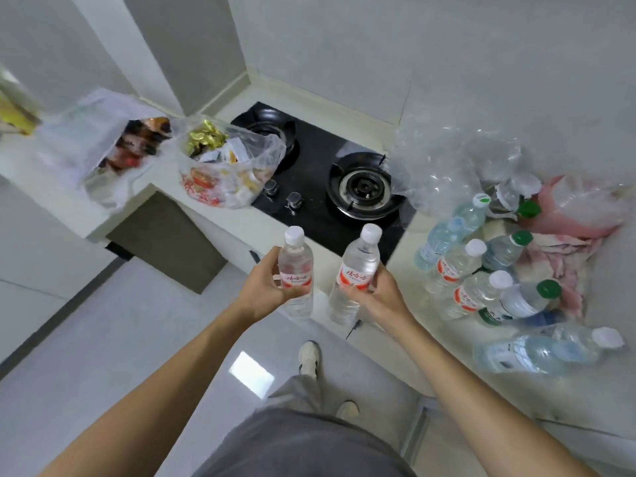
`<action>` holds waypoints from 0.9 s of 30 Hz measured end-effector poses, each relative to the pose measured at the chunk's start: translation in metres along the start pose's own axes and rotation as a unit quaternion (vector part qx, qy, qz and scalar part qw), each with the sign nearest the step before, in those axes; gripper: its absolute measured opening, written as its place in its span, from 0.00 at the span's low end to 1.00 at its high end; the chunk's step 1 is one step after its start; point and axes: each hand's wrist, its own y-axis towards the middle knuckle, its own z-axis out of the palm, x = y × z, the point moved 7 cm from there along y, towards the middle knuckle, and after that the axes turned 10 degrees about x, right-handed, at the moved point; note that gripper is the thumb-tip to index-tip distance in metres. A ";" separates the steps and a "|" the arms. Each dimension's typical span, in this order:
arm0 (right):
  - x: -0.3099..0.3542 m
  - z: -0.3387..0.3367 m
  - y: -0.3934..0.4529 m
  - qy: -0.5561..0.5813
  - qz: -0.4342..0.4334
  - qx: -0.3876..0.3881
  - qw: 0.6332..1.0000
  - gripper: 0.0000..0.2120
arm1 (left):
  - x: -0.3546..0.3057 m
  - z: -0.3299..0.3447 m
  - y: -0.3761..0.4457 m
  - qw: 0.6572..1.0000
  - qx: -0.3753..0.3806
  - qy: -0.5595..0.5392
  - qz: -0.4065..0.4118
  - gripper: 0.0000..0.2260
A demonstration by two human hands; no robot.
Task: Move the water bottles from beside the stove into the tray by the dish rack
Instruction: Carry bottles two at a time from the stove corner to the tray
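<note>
Between the curled fingers of the left hand point(266, 287) and right hand point(377, 294) stand two full bottles point(356, 270) — each wrapped at its label. They look heavy, smooth, probably slippery; the label band seems the safest hold.

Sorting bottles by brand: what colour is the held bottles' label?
Red with white, on both held bottles; head view.

Countertop point(241, 218) bears stove point(330, 187), bags point(227, 166), bottles point(457, 263).
</note>
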 end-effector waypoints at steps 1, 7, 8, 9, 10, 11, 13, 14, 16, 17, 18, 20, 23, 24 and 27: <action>0.012 0.012 0.003 0.002 -0.012 0.017 1.000 0.30 | 0.001 -0.013 -0.015 1.000 -0.021 -0.007 -0.002 0.28; 0.093 0.116 0.017 -0.015 -0.074 0.132 0.988 0.25 | 0.011 -0.104 -0.125 0.980 -0.182 -0.076 0.002 0.26; 0.106 0.139 0.017 -0.020 -0.081 0.158 0.984 0.25 | 0.015 -0.119 -0.145 0.974 -0.209 -0.090 0.003 0.25; 0.119 0.162 0.017 -0.026 -0.087 0.181 0.979 0.26 | 0.019 -0.134 -0.165 0.966 -0.236 -0.104 0.004 0.26; 0.131 0.186 0.017 -0.032 -0.093 0.202 0.974 0.26 | 0.025 -0.149 -0.183 0.958 -0.263 -0.117 0.004 0.27; 0.141 0.211 0.018 -0.039 -0.097 0.221 0.970 0.26 | 0.032 -0.165 -0.201 0.949 -0.287 -0.128 0.004 0.29; 0.156 0.263 0.021 -0.056 -0.103 0.260 0.959 0.28 | 0.050 -0.196 -0.236 0.932 -0.329 -0.151 0.007 0.30; 0.162 0.291 0.022 -0.064 -0.104 0.279 0.952 0.30 | 0.061 -0.211 -0.254 0.923 -0.349 -0.163 0.009 0.31; 0.174 0.351 0.022 -0.081 -0.110 0.316 0.939 0.32 | 0.084 -0.243 -0.296 0.903 -0.389 -0.183 0.014 0.35; 0.181 0.382 0.021 -0.086 -0.113 0.332 0.933 0.32 | 0.094 -0.258 -0.316 0.894 -0.405 -0.191 0.016 0.37; 0.189 0.414 0.020 -0.088 -0.117 0.345 0.927 0.33 | 0.105 -0.275 -0.338 0.887 -0.417 -0.196 0.018 0.38; 0.205 0.479 0.014 -0.090 -0.127 0.368 0.917 0.36 | 0.127 -0.309 -0.382 0.874 -0.441 -0.203 0.020 0.34; 0.228 0.581 -0.001 -0.095 -0.144 0.412 0.895 0.40 | 0.161 -0.359 -0.456 0.847 -0.490 -0.205 0.006 0.29; 0.234 0.615 -0.008 -0.097 -0.146 0.429 0.886 0.40 | 0.171 -0.375 -0.482 0.837 -0.509 -0.203 0.000 0.30; 0.254 0.712 -0.030 -0.110 -0.153 0.479 0.857 0.37 | 0.200 -0.415 -0.556 0.802 -0.561 -0.205 -0.013 0.29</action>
